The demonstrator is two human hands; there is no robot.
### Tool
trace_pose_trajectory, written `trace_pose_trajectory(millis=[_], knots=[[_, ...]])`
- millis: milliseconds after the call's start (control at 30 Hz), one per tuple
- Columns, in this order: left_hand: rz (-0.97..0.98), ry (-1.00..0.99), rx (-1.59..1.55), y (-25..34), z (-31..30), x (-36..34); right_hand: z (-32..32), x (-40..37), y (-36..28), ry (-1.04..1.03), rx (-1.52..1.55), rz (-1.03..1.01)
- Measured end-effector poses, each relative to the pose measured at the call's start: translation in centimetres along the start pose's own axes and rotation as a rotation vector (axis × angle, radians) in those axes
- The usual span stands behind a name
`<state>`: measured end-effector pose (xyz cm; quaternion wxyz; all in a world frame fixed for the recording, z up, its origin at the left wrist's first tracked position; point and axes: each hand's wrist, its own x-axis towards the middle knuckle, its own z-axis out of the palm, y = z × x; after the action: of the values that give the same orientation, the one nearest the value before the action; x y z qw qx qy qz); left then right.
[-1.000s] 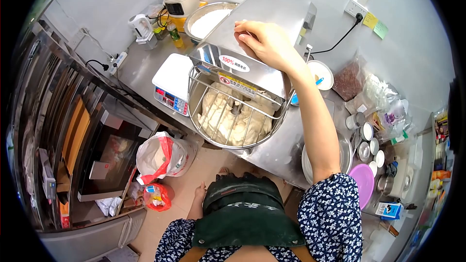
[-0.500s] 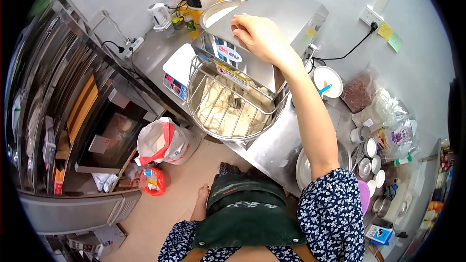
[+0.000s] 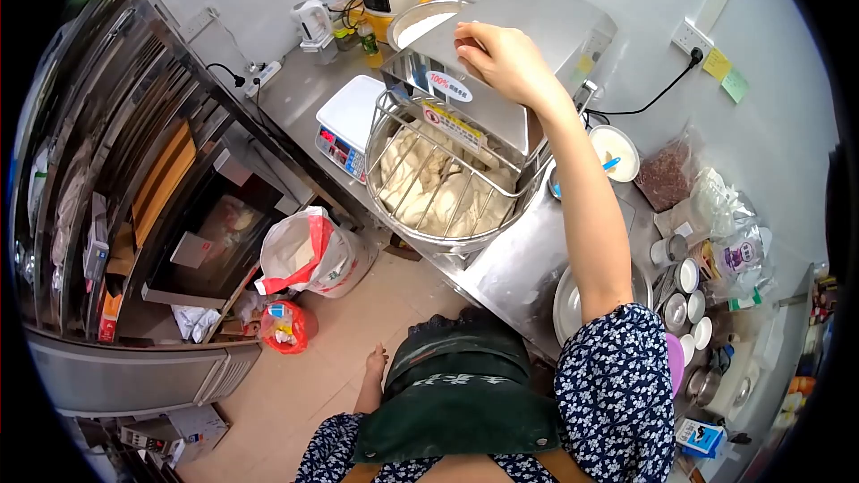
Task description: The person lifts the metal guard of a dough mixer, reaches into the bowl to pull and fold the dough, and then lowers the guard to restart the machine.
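Observation:
My right hand (image 3: 503,61) rests on the front top edge of the steel dough mixer (image 3: 546,22), fingers loosely curled, with nothing visible in them. Below it, pale dough (image 3: 438,183) fills the mixer bowl (image 3: 474,241) in uneven folds. The wire guard (image 3: 452,206) lies over the bowl, and part of the mixing hook is hidden in the dough. My left hand (image 3: 377,360) hangs low beside the dark green apron (image 3: 456,394), apart from any object. Its fingers look loosely spread and hold nothing visible.
A white scale (image 3: 352,112) stands left of the bowl. On the floor are an open white sack (image 3: 313,255) and a red bag (image 3: 286,326). Tray racks (image 3: 134,170) line the left. Right of the mixer are a white tub (image 3: 615,154), bags and several small cups.
The dough's folds have changed shape inside the bowl. The whole view has shifted slightly, while my right hand stays on the mixer and my left hand still hangs down.

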<state>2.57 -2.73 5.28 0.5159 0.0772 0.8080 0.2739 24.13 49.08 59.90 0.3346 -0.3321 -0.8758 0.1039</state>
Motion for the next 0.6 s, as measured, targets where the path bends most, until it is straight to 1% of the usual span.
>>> trace_pose_trajectory(millis=[67, 200, 233, 267, 367, 467, 533, 600], knots=[[0.039, -0.006, -0.024, -0.2, -0.5, 0.4, 0.0, -0.1, 0.0, 0.006, 0.005, 0.008], [0.05, 0.023, -0.06, -1.9, -2.3, 0.2, -0.5, -0.1, -0.4, -0.024, 0.004, 0.045], [0.039, 0.034, -0.071, -2.8, -2.8, -0.1, -0.7, -0.1, -0.5, -0.031, -0.005, 0.054], [0.029, 0.045, -0.083, -3.7, -3.4, -0.3, 0.0, -0.1, 0.4, 0.055, 0.025, -0.018], [-0.079, 0.064, -0.062, -7.4, -5.2, -0.8, 0.1, 0.1, 0.6, 0.046, 0.008, 0.002], [-0.105, 0.1, -0.14, -9.6, -6.5, -3.4, 0.0, 0.3, 0.5, 0.033, -0.032, -0.006], [-0.093, 0.108, -0.155, -12.3, -7.1, -3.1, 0.0, 0.4, 0.7, 0.023, -0.047, -0.02], [-0.082, 0.121, -0.136, -14.7, -7.8, -2.7, 0.2, 0.5, 1.2, 0.004, -0.099, 0.018]])
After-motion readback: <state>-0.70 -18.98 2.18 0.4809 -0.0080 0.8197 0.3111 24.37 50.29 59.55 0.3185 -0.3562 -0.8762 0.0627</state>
